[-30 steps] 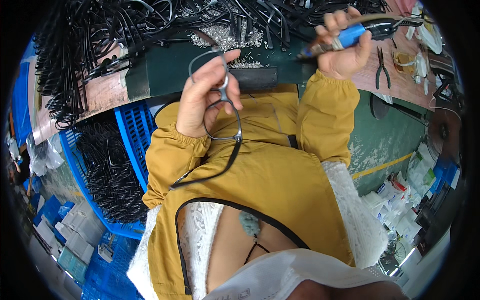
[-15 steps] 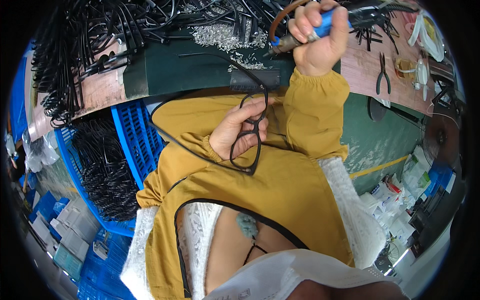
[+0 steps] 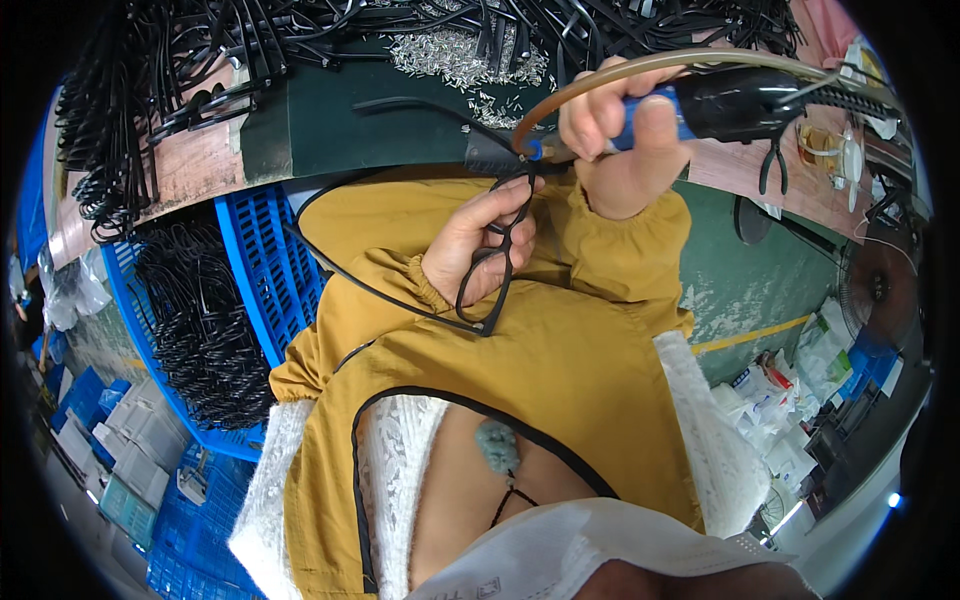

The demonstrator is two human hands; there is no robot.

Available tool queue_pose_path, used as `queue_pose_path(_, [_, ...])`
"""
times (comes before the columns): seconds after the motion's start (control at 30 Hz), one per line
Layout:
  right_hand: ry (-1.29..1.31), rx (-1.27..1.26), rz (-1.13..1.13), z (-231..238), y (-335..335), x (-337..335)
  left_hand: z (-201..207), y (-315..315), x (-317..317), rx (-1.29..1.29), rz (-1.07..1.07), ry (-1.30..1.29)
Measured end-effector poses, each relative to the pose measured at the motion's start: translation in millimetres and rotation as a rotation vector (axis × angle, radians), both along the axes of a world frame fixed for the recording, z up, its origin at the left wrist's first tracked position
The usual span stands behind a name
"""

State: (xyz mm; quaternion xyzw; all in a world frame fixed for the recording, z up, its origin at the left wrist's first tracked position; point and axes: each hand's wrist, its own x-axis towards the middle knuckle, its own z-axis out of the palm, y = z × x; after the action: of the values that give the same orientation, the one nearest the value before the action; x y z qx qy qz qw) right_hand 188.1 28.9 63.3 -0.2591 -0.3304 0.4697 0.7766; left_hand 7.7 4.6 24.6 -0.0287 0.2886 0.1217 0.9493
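My left hand (image 3: 455, 248) is closed around a black eyeglass frame (image 3: 510, 240), held on edge above my lap. One temple (image 3: 400, 104) reaches over the bench edge; the other temple (image 3: 370, 287) sticks out to the left. Gripped in my right hand (image 3: 630, 170) is a blue and black power screwdriver (image 3: 740, 103) with a brownish hose (image 3: 640, 68) arching over it. Its nose is at the upper hinge corner of the frame; whether the bit touches is too small to tell. Behind it, a dark block (image 3: 482, 152) lies at the bench edge.
Small silver metal pieces (image 3: 455, 58) are heaped on the green mat (image 3: 340, 125). Black temples (image 3: 265, 50) pile up across the bench's far side. Left of my lap stands a blue basket (image 3: 265, 270) full of black frames (image 3: 195, 340). Pliers (image 3: 773, 165) lie at right.
My right hand has brought the screwdriver down and toward the left, from above the bench to the frame's hinge. My left hand and the frame have shifted only slightly.
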Motion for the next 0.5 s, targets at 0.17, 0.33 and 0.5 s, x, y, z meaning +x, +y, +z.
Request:
queue_pose_path(0.17, [-0.028, -0.023, 0.041, -3.5, -0.5, 0.7, -6.6, 3.6, 0.2, 0.011, -0.039, -0.039])
queue_pose_path(0.33, [0.111, 0.027, 0.056, -8.0, 11.0, 18.1, 2.7, 6.3, 1.8, 0.039, -0.08, 0.097])
queue_pose_path(0.5, [0.002, -0.006, -0.168, -24.8, 34.3, 34.9, 20.0, 29.6, -12.5, 0.212, 0.088, -0.058])
